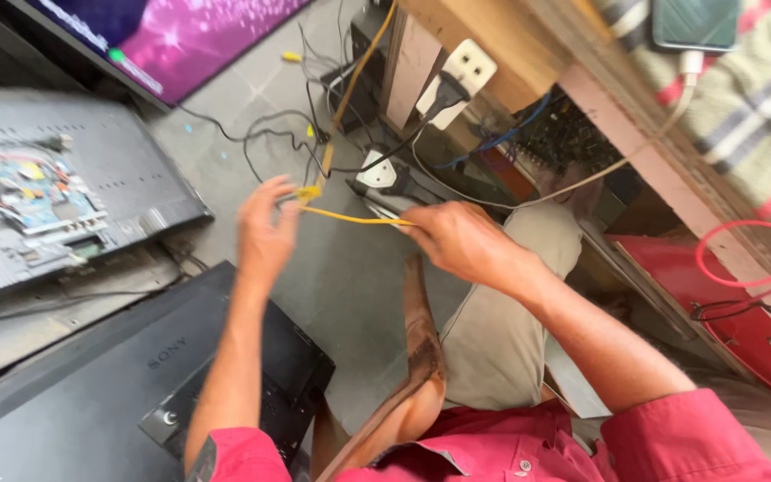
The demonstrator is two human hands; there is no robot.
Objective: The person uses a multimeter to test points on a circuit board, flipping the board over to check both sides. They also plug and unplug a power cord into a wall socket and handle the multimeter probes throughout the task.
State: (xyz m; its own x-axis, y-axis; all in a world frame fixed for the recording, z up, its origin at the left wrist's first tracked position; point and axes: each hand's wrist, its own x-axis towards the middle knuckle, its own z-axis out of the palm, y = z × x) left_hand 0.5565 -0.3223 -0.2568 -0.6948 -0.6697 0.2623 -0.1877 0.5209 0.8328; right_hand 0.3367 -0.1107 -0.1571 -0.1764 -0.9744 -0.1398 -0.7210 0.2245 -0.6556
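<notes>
Thin yellow cable [350, 217], light and limp by the look of it, best pinched near its plug: stretched above the floor [350, 286] between left hand [265, 234], closed on the plug end, and right hand [457, 239], pinching the cable's length, beside a black disc player [252, 393].

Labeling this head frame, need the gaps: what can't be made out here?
- Left hand: motion-blurred; its grip on the yellow cable is unclear.
- Right hand: fingertips curl under, hiding the cable end.
- Circuit board in the opened TV back: parts too small and blurred.
- Lit screen: cut off by the top edge.
- Red wire loop: its ends run off the right edge.
</notes>
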